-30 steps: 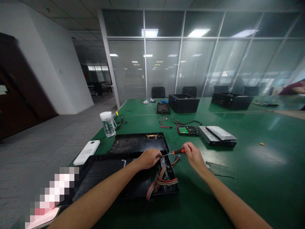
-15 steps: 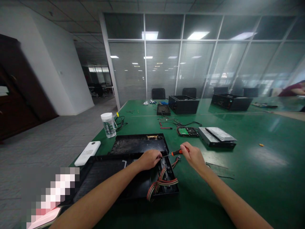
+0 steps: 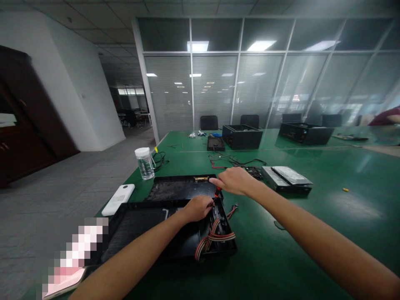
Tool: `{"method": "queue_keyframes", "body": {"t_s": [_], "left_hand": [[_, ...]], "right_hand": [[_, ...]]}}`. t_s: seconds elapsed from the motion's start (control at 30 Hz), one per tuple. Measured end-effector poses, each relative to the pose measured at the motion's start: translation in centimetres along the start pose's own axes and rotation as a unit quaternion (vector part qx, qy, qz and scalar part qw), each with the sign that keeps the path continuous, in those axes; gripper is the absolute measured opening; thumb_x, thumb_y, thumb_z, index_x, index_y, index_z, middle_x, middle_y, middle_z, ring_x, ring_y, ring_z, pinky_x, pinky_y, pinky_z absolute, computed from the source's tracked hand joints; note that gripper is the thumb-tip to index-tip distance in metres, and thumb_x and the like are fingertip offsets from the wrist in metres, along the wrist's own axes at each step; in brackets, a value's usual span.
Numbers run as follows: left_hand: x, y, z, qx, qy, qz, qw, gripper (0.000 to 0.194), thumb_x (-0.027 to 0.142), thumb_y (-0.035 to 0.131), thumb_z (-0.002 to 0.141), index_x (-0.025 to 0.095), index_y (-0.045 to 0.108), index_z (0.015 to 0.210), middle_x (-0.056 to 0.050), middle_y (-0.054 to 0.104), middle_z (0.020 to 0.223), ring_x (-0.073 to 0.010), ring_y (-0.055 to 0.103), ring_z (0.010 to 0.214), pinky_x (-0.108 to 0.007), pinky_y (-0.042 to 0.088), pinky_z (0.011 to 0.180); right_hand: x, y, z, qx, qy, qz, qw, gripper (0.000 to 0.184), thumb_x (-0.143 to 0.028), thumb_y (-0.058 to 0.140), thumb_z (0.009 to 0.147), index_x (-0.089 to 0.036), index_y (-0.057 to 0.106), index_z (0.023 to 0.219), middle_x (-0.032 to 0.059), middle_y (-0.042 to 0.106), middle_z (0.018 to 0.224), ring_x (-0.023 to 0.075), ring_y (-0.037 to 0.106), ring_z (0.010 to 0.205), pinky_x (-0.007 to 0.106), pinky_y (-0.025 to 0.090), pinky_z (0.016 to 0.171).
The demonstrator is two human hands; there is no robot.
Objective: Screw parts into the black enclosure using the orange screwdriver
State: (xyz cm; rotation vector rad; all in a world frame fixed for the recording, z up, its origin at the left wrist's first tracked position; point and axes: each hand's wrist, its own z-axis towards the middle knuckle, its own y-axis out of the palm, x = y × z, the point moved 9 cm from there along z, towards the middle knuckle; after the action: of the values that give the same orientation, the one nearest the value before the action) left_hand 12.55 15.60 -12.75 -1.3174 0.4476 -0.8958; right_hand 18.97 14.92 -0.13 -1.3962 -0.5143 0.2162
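My right hand [image 3: 235,181] is closed round the handle of an orange-and-black screwdriver [image 3: 217,192], which stands steeply with its shaft pointing down. Just below, the fingers of my left hand [image 3: 198,208] are pinched together by the screwdriver's tip; what sits between them is too small to make out. Both are over the right end of a shallow black computer panel [image 3: 134,227] lying on the table. Red, black and white wires [image 3: 218,236] loop over that end. Behind it lies another black panel [image 3: 175,189] with a gold-coloured strip.
On the green table [image 3: 350,233] to the left stand a water bottle [image 3: 145,164] and a white device [image 3: 118,200]. A disc drive [image 3: 286,181] lies at right. Loose cables and black computer cases [image 3: 242,136] are further back. A person's sleeve [image 3: 387,116] shows far right.
My right hand has moved left and up over the panel's corner, turning the screwdriver from nearly level to steep. The left hand stays pinched in the same place.
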Motion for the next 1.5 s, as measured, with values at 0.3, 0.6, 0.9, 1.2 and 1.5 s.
{"method": "queue_keyframes", "body": {"t_s": [0.3,0.6,0.9,1.2,1.5], "left_hand": [[-0.1,0.0,-0.1,0.011,0.007,-0.003,1.000,0.011,0.014,0.049,0.080,0.017,0.056,0.088,-0.003,0.061,0.084,-0.0161,0.055,0.080,-0.024,0.040,0.073],[0.0,-0.3,-0.1,0.021,0.007,0.006,1.000,0.010,0.014,0.049,0.080,0.017,0.056,0.087,-0.003,0.060,0.082,-0.0161,0.056,0.078,-0.024,0.040,0.071],[-0.1,-0.1,-0.2,0.020,0.009,0.005,1.000,0.010,0.018,0.050,0.081,0.017,0.056,0.089,-0.003,0.060,0.084,-0.0166,0.055,0.080,-0.025,0.040,0.073],[0.5,-0.5,-0.8,0.024,0.053,-0.002,0.998,0.016,0.015,0.045,0.084,0.016,0.056,0.096,-0.005,0.060,0.092,-0.0159,0.054,0.086,-0.025,0.041,0.080],[-0.7,-2.9,-0.4,0.007,0.026,-0.124,0.992,0.016,0.017,0.050,0.081,0.014,0.062,0.091,-0.005,0.063,0.086,-0.0139,0.056,0.078,-0.025,0.044,0.076]], "right_hand": [[-0.2,-0.3,-0.1,0.002,0.033,0.010,0.999,0.060,-0.056,0.017,0.089,-0.013,0.057,0.101,0.0164,0.066,0.088,0.0278,0.063,0.083,0.035,0.041,0.069],[-0.9,-0.5,-0.4,-0.001,0.013,0.004,1.000,0.055,-0.054,0.020,0.089,-0.014,0.057,0.101,0.0154,0.066,0.087,0.0264,0.063,0.080,0.035,0.040,0.068],[0.3,0.3,-0.7,-0.017,0.017,0.046,0.999,0.045,-0.049,0.028,0.089,-0.015,0.058,0.094,0.0124,0.066,0.084,0.0234,0.062,0.079,0.030,0.039,0.065],[7.9,10.5,-3.8,0.114,0.106,0.512,0.844,0.039,-0.048,0.030,0.084,-0.017,0.054,0.082,-0.0042,0.045,0.051,0.0120,0.044,0.045,0.024,0.034,0.047],[12.4,17.4,-6.0,0.286,0.192,0.792,0.504,0.032,-0.042,0.062,0.069,-0.023,0.048,0.091,-0.0021,0.049,0.079,0.0110,0.050,0.062,0.026,0.046,0.060]]}}
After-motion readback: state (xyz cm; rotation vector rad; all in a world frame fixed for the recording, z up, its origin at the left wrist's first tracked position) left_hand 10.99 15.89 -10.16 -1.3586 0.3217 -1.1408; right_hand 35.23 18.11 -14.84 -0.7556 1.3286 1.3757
